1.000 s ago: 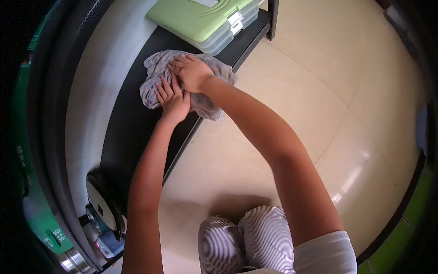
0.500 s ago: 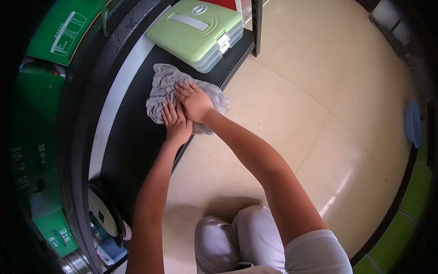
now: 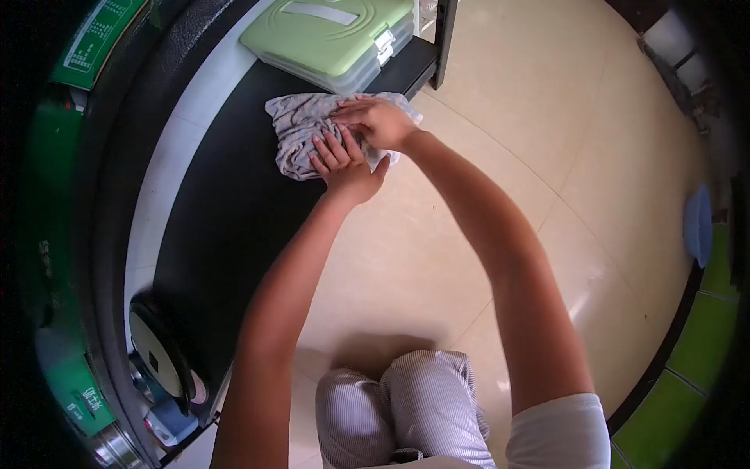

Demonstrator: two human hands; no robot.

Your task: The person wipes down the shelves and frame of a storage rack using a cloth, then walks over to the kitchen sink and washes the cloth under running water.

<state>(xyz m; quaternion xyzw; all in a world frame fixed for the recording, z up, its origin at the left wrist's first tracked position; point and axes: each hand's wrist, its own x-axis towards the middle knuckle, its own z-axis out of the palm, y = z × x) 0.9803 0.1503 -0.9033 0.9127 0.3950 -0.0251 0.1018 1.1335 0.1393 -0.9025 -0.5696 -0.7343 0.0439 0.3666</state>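
A crumpled grey patterned cloth [image 3: 301, 133] lies on the black shelf board [image 3: 226, 195], its right end hanging over the board's front edge. My left hand [image 3: 349, 168] presses on the lower part of the cloth, fingers spread and thumb out to the side. Just above and to the right, my right hand [image 3: 380, 123] rests on the cloth with its fingers stretched out to the left. Both hands are open, pushing down rather than gripping. Right behind the cloth stands a clear plastic case with a light green lid [image 3: 328, 39].
A black upright post [image 3: 445, 43] stands at the shelf's far corner. Near me on the shelf are a round, dark-rimmed lid [image 3: 160, 352] and containers. Green boxes [image 3: 98, 43] line the left. A blue basin [image 3: 698, 227] sits far right on the tiled floor [image 3: 500, 156].
Both hands have slid the cloth along the shelf, away from me and slightly right, closer to the green-lidded case. The left thumb now sticks out, and the view has shifted a little.
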